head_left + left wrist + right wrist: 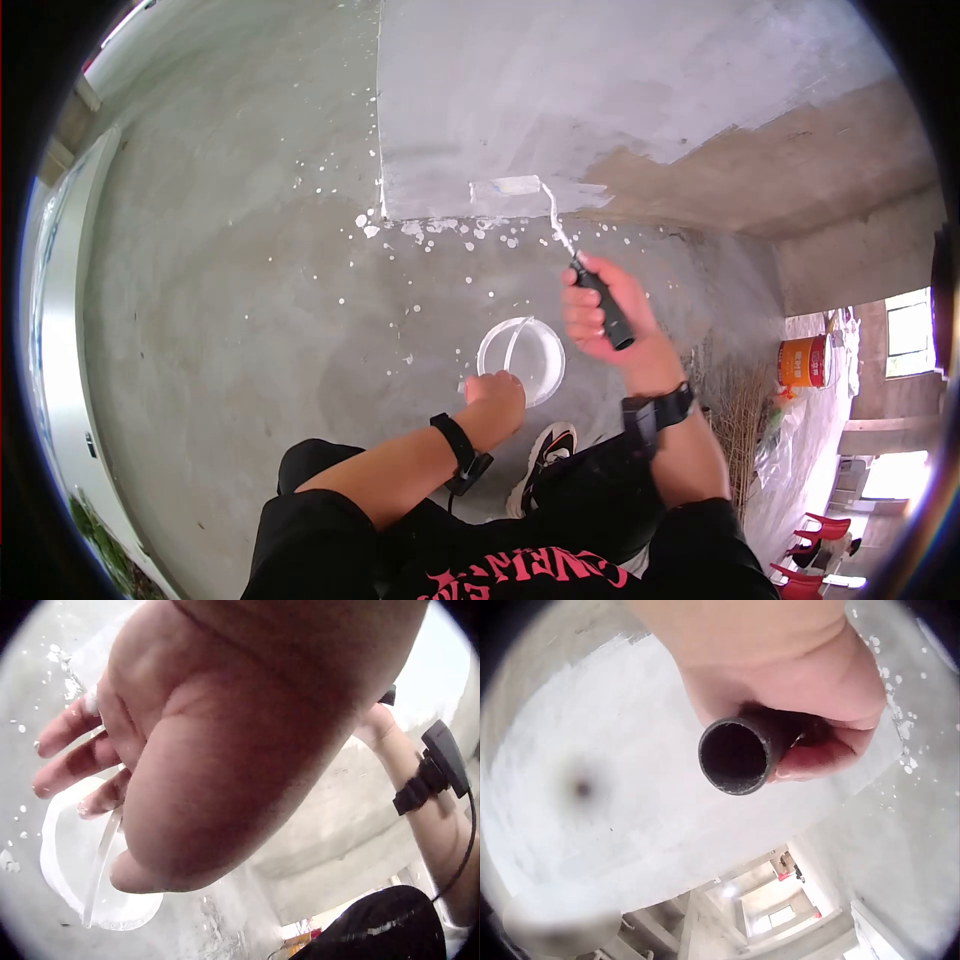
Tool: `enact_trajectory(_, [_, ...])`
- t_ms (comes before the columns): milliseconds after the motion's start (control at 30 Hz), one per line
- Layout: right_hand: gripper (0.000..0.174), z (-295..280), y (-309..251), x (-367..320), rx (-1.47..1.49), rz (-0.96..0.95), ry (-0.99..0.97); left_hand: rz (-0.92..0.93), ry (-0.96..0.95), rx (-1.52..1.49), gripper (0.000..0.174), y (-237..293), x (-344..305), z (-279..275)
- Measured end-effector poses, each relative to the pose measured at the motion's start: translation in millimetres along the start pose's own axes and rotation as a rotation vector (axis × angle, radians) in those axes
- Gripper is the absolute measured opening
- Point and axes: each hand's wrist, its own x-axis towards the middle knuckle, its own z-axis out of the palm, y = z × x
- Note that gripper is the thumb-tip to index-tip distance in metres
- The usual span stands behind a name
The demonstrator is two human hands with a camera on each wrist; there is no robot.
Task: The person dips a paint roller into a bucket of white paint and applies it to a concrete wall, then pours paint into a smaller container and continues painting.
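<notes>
A paint roller [505,187] with a white sleeve and paint-coated metal frame lies against the lower strip of the whitened wall. Its black handle [605,310] is gripped by my right hand [632,305]; the handle's hollow end [735,757] faces the right wrist view. Lower down, my left hand [495,398] is at a white bucket [560,365] and holds the raised handle [512,345] with loosely curled fingers. In the left wrist view the bucket handle [100,877] runs up behind the fingers [71,731], which carry white paint. The hand hides part of the handle.
White spatters [470,233] dot the grey floor [230,330] along the wall. The whitened wall [640,80] borders a bare brown patch [850,150]. A shoe [545,460] stands close to the bucket. Right lie twigs [735,420], an orange paint pail [803,362] and red chairs [825,527].
</notes>
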Motion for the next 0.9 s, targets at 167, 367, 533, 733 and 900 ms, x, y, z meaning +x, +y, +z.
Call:
enact_trajectory(167, [0.025,-17.2,7.7,33.4,0.013,-0.053,0.073,-0.063,-0.024,0.028,0.037,-0.8,-1.0,6.6])
enact_trajectory(367, [0.023,-42.1,-23.1,75.9,0.153,0.012,0.089,-0.113,-0.039,0.027,0.037,-8.6,1.5,2.1])
enact_trajectory(533, [0.023,-65.3,-49.1,103.7,0.145,-0.033,0.046,-0.132,-0.077,0.049,0.036,-15.1,8.1,5.4])
enact_trajectory(733, [0.017,-50.9,-57.1,98.5,0.192,-0.115,0.016,-0.129,-0.146,-0.001,0.037,-25.7,12.0,5.8])
enact_trajectory(900, [0.020,-36.1,-63.7,75.0,0.209,-0.107,-0.084,-0.135,-0.185,0.013,0.041,-30.2,16.5,8.2])
